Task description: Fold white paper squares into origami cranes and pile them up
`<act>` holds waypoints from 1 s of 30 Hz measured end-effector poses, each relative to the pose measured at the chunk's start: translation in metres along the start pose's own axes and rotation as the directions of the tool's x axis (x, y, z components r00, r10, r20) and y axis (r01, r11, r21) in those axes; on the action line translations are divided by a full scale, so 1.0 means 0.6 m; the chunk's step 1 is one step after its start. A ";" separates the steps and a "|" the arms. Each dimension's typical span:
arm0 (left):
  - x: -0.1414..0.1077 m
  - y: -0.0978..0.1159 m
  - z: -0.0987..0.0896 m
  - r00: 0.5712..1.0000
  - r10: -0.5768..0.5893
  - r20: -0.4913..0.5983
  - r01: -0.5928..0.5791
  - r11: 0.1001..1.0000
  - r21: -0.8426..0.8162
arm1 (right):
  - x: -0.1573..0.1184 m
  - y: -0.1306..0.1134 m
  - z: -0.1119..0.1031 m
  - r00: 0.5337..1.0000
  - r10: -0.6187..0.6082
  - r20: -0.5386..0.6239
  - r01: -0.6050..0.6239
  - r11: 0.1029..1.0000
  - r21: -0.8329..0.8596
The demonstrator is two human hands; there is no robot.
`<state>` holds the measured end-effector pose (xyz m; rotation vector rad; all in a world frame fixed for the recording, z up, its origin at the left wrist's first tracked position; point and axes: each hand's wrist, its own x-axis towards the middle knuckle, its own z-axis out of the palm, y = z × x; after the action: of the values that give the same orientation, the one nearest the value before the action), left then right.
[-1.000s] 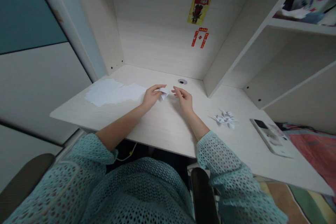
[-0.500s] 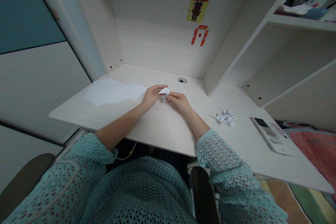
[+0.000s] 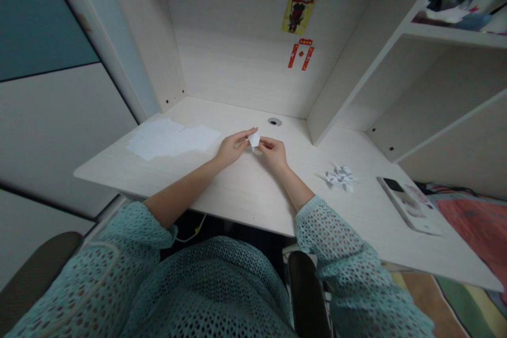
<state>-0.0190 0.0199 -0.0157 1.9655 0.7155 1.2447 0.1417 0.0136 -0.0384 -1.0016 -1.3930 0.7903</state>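
Note:
A small folded piece of white paper (image 3: 254, 140) is held up between my two hands, just above the desk. My left hand (image 3: 233, 147) pinches its left side, with fingers reaching along the upper edge. On the other side, my right hand (image 3: 274, 152) grips the paper's right edge between thumb and fingers. The fine folds are too small to make out. Several folded white paper pieces with pointed tips (image 3: 339, 176) lie in a cluster to the right of my right hand.
Loose white paper sheets (image 3: 170, 138) overlap at the desk's left. A phone (image 3: 410, 205) lies near the right edge of the desk (image 3: 245, 200). A round cable hole (image 3: 274, 122) sits behind my hands, and an upright panel (image 3: 336, 90) stands at the back right.
The folded paper has turned in my fingers and shifted slightly right. Its broad face now shows, where a pointed flap showed before. My fingers have changed their hold a little.

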 end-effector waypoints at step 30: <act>-0.012 0.013 -0.003 0.972 0.221 -0.078 -0.140 0.814 0.563 | -0.007 -0.003 0.003 0.993 -0.102 -0.057 0.085 0.966 -0.246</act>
<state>-0.0225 0.0101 -0.0126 2.4817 1.0789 1.4104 0.1395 0.0094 -0.0386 -1.1317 -1.4898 0.5176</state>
